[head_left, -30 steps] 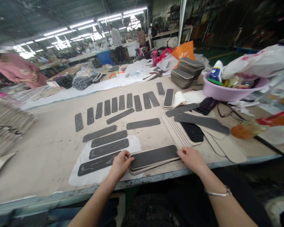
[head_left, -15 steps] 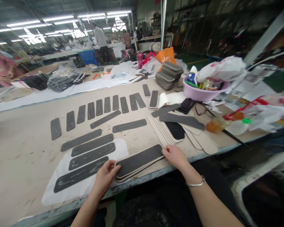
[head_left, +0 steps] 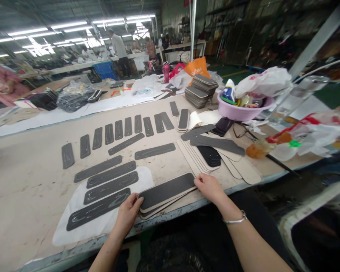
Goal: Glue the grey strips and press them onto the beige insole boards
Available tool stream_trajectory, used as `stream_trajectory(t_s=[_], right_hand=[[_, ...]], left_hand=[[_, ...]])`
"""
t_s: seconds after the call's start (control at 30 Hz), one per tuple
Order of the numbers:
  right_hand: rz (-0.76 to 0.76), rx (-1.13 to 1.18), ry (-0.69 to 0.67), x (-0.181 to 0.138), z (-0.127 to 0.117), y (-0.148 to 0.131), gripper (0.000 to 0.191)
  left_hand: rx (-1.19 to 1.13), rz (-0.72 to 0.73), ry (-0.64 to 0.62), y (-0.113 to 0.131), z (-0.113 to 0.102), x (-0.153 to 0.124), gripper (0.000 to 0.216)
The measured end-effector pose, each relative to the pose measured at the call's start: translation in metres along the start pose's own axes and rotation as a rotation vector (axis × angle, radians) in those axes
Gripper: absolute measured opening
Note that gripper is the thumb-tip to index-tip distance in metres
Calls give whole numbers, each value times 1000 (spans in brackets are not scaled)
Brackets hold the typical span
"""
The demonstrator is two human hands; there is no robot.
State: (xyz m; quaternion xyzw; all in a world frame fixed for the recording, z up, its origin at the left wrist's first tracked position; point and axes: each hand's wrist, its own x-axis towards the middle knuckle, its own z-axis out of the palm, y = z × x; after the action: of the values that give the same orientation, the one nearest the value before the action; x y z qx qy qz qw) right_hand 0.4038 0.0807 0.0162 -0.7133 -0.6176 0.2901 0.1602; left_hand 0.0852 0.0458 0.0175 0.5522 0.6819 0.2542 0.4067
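A long rounded panel [head_left: 167, 190], dark grey with a pale border, lies over a small stack of similar panels at the table's front edge. My left hand [head_left: 129, 212] grips its left end, thumb on top. At the other end, the fingers of my right hand [head_left: 211, 187] pinch the right corner. The undersides of both grips are hidden. Left of the stack, several long dark grey strips with glossy wet-looking streaks, such as the nearest strip [head_left: 98, 209], rest on and beside a white sheet [head_left: 59, 230]. Shorter grey strips [head_left: 109, 134] form a row behind them.
Pale panels [head_left: 191, 156] and loose grey strips [head_left: 217, 144] overlap on the right. Behind them stand a pink basin [head_left: 240, 111] of supplies and stacked grey pieces [head_left: 200, 92]. A jar [head_left: 256, 150] sits near the right edge. Other people are in the background.
The left end of the top panel has shifted slightly up relative to the stack, showing more of the panel beneath. Both hands keep their grips; the view has moved a little.
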Motion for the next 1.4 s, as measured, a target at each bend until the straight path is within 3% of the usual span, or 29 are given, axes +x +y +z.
stream_trajectory(t_s=[0.27,0.73,1.1,1.4], right_hand=[[3,-46,-40,4,2,5,19],[37,21,19,1,1,-1,13],[26,83,-11,0,1,3,14],[40,95,-20,1,4,5,13]], left_hand=[[-104,-10,0,-10,0,3,23],[-121,-50,-56,-4,-2,5,34],[-120,-62,-60,-1,-2,5,37],[-123,-31,-42,-10,-1,5,30]])
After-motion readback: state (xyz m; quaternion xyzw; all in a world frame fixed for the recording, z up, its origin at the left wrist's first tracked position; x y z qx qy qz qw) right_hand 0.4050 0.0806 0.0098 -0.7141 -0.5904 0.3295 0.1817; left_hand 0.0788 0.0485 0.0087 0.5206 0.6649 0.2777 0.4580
